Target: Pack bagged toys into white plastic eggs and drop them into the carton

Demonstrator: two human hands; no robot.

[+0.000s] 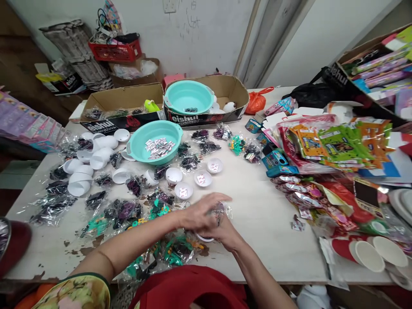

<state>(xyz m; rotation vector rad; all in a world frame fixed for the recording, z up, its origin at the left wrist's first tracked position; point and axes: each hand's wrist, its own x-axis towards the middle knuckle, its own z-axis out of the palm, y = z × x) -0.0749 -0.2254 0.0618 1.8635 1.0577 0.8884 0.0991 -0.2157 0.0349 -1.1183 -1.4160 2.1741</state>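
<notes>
Close together over the front middle of the table, my left hand (201,211) and my right hand (223,234) are closed around a small clear plastic packet (222,208). Its contents are mostly covered by my fingers, and some motion blurs them. One finger of my left hand stretches out over the packet. Under my hands shows the rim of a white plastic half-shell cup (206,238). Just beyond them, white cups, among them one (183,190), each hold a small printed sachet. Bagged green, orange and black plastic parts (175,249) lie beside my left forearm.
A turquoise basin (154,161) holds many printed sachets; another basin (189,112) rests on a cardboard box (231,101). White half-shells (99,156) and bags of dark parts (54,206) spread over the left. Green and orange packets (341,143) and paper cups (370,255) crowd the right.
</notes>
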